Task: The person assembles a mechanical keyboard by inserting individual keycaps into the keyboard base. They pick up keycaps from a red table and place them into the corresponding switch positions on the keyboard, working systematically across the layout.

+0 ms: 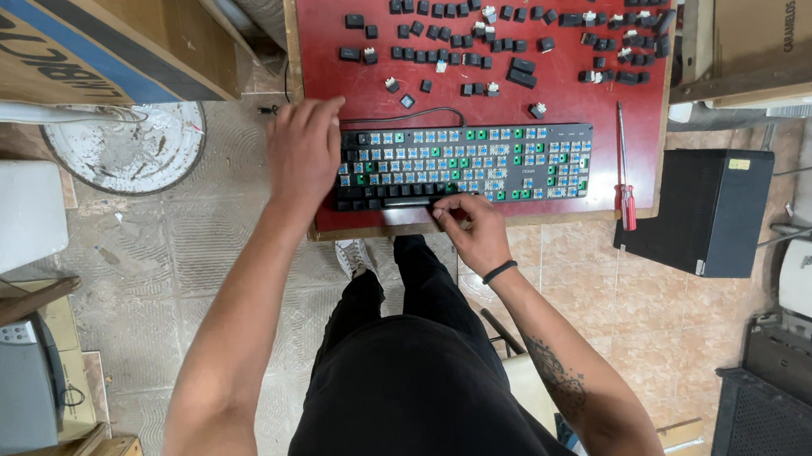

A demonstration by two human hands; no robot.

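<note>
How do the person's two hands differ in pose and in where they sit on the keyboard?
The left hand lies flat, fingers spread, over the keyboard's left end; the right hand is curled, fingertips pinching at the keyboard's front edge near the middle. The right hand's wrist carries a dark band; the left hand's wrist is bare. Both are bare hands touching the same keyboard on the red table.
</note>
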